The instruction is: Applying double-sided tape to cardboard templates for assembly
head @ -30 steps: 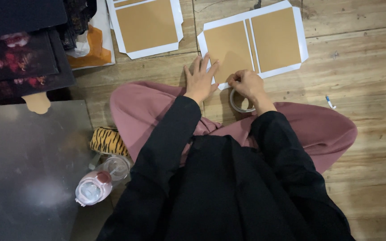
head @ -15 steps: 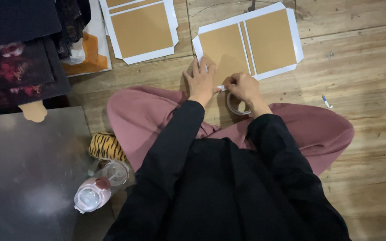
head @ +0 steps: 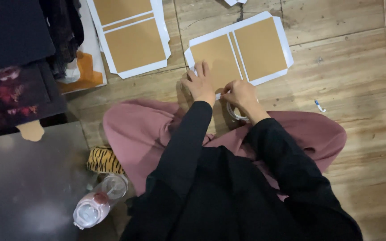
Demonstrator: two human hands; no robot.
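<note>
A white sheet (head: pixel 282 49) with two brown cardboard panels lies on the wooden floor in front of my knees. My left hand (head: pixel 199 82) rests flat on its near left corner, fingers spread. Just beside it, my right hand (head: pixel 242 94) pinches a thin white strip (head: pixel 220 95) at the sheet's near edge. A clear tape roll (head: pixel 234 114) sits under my right wrist, partly hidden by the hand. My black sleeves and pink trousers fill the lower frame.
A second white sheet with brown panels (head: pixel 132 42) lies at the upper left. Dark clothing (head: pixel 18 67) is piled at the left. A grey metal surface (head: pixel 27 183), a plastic bottle (head: pixel 95 206), a tiger-striped item (head: pixel 102 160) and a small white-blue object (head: pixel 320 106) lie around.
My right hand has shifted left toward my left hand and now pinches the strip at the sheet's edge. My left hand stays pressed on the corner.
</note>
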